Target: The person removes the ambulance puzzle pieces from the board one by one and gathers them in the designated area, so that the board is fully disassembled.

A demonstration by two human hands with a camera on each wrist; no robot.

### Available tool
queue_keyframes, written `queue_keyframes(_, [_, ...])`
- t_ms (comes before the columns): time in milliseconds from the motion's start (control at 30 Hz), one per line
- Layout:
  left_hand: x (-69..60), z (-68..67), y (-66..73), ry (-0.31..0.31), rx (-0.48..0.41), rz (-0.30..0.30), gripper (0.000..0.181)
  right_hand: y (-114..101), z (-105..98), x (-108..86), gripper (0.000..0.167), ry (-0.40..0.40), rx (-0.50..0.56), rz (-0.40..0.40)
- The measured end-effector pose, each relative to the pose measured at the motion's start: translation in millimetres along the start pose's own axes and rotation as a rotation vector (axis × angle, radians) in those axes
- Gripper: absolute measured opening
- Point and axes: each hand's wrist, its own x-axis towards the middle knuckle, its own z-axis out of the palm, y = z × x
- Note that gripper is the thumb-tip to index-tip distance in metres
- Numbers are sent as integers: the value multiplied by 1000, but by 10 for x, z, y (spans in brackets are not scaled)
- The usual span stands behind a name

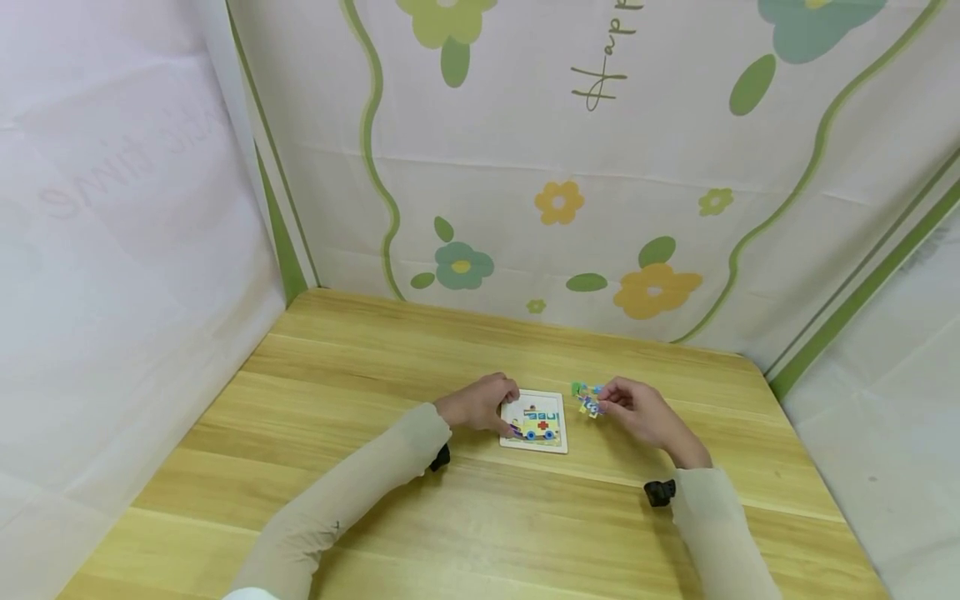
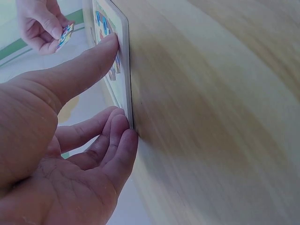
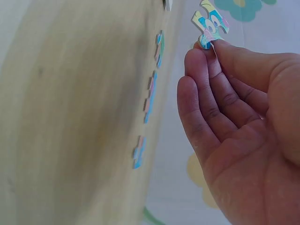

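Left hand (image 1: 476,405), grip on ambulance board (image 1: 540,400); right hand (image 1: 641,409), pinch on knobbed multicoloured piece (image 3: 210,29)

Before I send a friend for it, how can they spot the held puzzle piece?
On the wooden table, find the white-edged picture board. Beside it, the right hand pinches the puzzle piece, raised while the other pieces lie flat.

You wear a beige left sleeve (image 1: 367,487), creased and flecked with a dark mark (image 1: 336,526), white fabric (image 1: 251,594) at its upper end; a matching right sleeve (image 1: 722,529); a black left wrist device (image 1: 441,457) and right wrist device (image 1: 660,493).
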Motion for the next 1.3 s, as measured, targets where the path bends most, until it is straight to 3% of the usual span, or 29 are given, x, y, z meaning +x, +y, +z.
queue_keyframes(167, [3, -2, 12, 2, -6, 4, 60, 85, 13, -14, 6, 23, 6, 21])
queue_keyframes(633, [3, 4, 14, -4, 18, -7, 61, 139, 96, 184, 7, -99, -21, 86])
queue_keyframes(1300, [2, -2, 40, -4, 16, -22, 59, 61, 112, 289, 8, -137, -110, 63])
